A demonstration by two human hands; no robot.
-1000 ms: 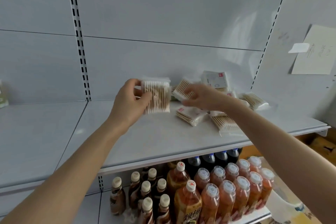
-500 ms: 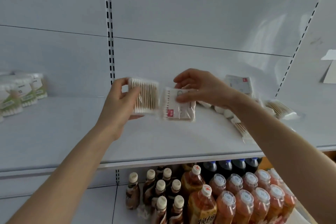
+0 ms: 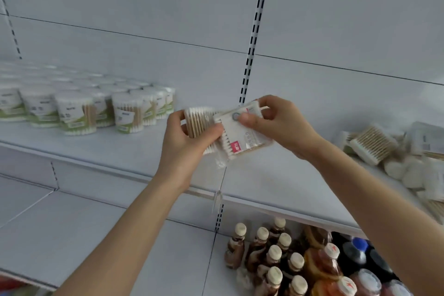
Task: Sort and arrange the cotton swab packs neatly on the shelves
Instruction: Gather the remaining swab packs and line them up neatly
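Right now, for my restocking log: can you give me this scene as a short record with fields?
left hand: grips a swab pack, wooden sticks showing
right hand: pinches a second pack, label side to the camera, overlapping the first
shelf, left: round tubs of swabs in rows
shelf, right: loose packs in an untidy pile
lower shelf: bottles

Shop, slotted shelving (image 3: 252, 38), stocked bottles (image 3: 276, 259)

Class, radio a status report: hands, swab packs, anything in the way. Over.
Left hand grips one swab pack. Right hand pinches labelled pack, overlapping it. Loose pile lies right; tubs left, neither blocking.
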